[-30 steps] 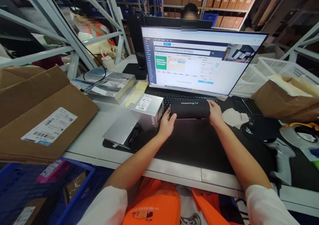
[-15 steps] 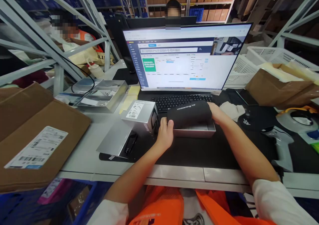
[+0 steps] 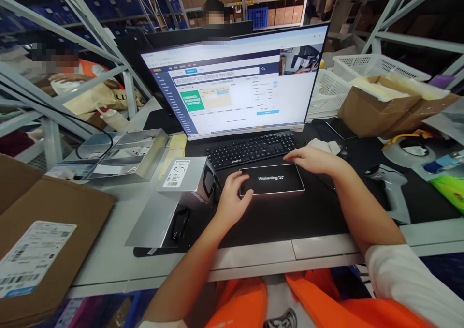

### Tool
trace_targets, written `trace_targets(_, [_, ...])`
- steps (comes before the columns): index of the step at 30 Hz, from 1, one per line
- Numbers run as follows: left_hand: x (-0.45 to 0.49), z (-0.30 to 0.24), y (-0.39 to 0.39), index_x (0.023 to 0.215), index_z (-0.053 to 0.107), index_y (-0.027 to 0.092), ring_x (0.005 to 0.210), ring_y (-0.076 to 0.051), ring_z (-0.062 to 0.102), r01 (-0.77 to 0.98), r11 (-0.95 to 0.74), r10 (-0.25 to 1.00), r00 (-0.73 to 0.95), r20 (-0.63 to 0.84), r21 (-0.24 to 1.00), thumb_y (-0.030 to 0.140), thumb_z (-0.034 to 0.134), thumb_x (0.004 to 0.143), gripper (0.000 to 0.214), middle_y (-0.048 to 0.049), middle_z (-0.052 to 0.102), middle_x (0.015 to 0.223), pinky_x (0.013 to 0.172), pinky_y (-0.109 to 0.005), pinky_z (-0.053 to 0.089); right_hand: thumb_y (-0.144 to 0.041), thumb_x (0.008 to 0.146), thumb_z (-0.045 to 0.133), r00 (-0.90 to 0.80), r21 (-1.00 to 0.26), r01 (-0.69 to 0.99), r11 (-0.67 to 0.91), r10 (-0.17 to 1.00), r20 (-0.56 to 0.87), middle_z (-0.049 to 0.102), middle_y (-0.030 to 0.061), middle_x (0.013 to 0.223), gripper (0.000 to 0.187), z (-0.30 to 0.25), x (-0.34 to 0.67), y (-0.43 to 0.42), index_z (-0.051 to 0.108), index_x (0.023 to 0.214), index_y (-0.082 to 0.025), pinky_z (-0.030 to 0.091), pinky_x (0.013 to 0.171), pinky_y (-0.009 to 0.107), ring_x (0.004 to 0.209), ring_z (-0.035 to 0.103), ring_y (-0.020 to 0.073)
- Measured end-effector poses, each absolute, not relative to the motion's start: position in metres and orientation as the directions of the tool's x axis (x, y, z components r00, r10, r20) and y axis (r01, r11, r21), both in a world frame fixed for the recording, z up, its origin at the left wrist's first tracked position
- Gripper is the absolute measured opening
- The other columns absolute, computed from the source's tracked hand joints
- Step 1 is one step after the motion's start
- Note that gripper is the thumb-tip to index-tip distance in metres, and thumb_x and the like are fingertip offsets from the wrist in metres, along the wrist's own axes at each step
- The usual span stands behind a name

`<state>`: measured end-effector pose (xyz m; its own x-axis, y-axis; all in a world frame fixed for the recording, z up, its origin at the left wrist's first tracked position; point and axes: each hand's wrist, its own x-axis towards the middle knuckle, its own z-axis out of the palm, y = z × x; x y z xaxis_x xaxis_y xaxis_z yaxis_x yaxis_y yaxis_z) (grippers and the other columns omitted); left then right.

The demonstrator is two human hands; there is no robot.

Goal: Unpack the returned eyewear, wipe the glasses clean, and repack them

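Note:
A black case marked "Wakening" (image 3: 271, 179) lies sunk in a silver tray on the black desk mat (image 3: 290, 216), just in front of the keyboard (image 3: 252, 149). My left hand (image 3: 230, 200) rests at the case's left end with its fingers curled against the tray edge. My right hand (image 3: 313, 159) lies flat over the case's right top corner, fingers stretched out. Left of my left hand stands a silver box with a barcode label (image 3: 183, 178), and its silver lid (image 3: 152, 224) lies beside it with a dark pair of glasses (image 3: 180, 223) on it.
A monitor (image 3: 232, 91) stands behind the keyboard. A silver divided tray (image 3: 126, 154) sits at left, a labelled cardboard box (image 3: 43, 241) nearer. At right are a barcode scanner (image 3: 389, 192), a tape roll (image 3: 409, 151), an open carton (image 3: 384, 105) and white baskets (image 3: 366, 67). Other people are behind the racks.
The black case has gone down from above the silver tray into it and now lies flat. My right hand has opened over its corner. The view has shifted left.

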<state>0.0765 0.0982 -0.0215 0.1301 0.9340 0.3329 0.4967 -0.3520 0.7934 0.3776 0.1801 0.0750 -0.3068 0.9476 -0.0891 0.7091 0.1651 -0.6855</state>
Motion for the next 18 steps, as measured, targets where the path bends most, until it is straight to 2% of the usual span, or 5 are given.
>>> trace_targets(3, [0.079,-0.022,0.098,0.096,0.076,0.022,0.138,-0.031,0.054,0.577,-0.402,0.913,0.194,0.359,0.711,0.034,0.06,0.094,0.02,-0.0125,0.052,0.147,0.116,-0.055,0.045,-0.045,0.083,0.07,-0.465,-0.624,0.699,0.349,0.885,-0.027,0.07,0.0086,0.135,0.046,0.079,0.357,0.162,0.076,0.124,-0.026,0.044,0.117,0.055,0.128,0.063,0.0355])
trace_targets(6, [0.08,-0.017,0.094,0.099,0.076,0.021,0.14,-0.033,0.053,0.633,-0.518,0.836,0.231,0.498,0.575,0.033,0.06,0.095,0.021,-0.0137,0.051,0.149,0.114,-0.056,0.048,-0.057,0.078,0.077,-0.595,-0.476,0.735,0.483,0.796,-0.112,0.048,0.014,0.159,0.071,0.071,0.327,0.142,0.065,0.141,-0.029,0.025,0.122,0.07,0.147,0.043,0.0423])
trace_targets(10, [0.06,0.004,0.078,0.104,0.073,0.026,0.143,-0.036,0.048,0.683,-0.673,0.513,0.156,0.844,0.283,0.027,0.064,0.09,0.016,-0.0098,0.058,0.139,0.117,-0.06,0.042,-0.051,0.068,0.088,-0.618,-0.269,0.774,0.573,0.778,-0.118,0.03,0.0188,0.168,0.099,0.044,0.297,0.131,0.047,0.156,-0.034,0.015,0.116,0.082,0.154,0.025,0.0498])
trace_targets(14, [0.024,0.026,0.061,0.121,0.065,0.027,0.154,-0.044,0.025,0.832,-0.336,0.515,-0.231,0.825,0.442,0.038,0.078,0.08,0.045,-0.0124,0.036,0.158,0.123,-0.068,0.026,-0.047,0.074,0.084,-0.643,-0.212,0.748,0.629,0.766,0.003,0.049,0.0202,0.152,0.087,0.031,0.295,0.139,0.052,0.153,-0.032,0.036,0.114,0.067,0.139,0.048,0.0452])
trace_targets(18, [-0.005,0.026,0.06,0.131,0.058,0.024,0.146,-0.042,0.039,0.804,-0.14,0.705,-0.328,0.628,0.577,0.041,0.089,0.066,0.074,-0.0169,0.037,0.153,0.12,-0.061,0.037,-0.052,0.075,0.081,-0.659,-0.241,0.708,0.664,0.744,0.114,0.049,0.0179,0.151,0.085,0.037,0.306,0.148,0.053,0.153,-0.032,0.044,0.111,0.06,0.138,0.049,0.043])
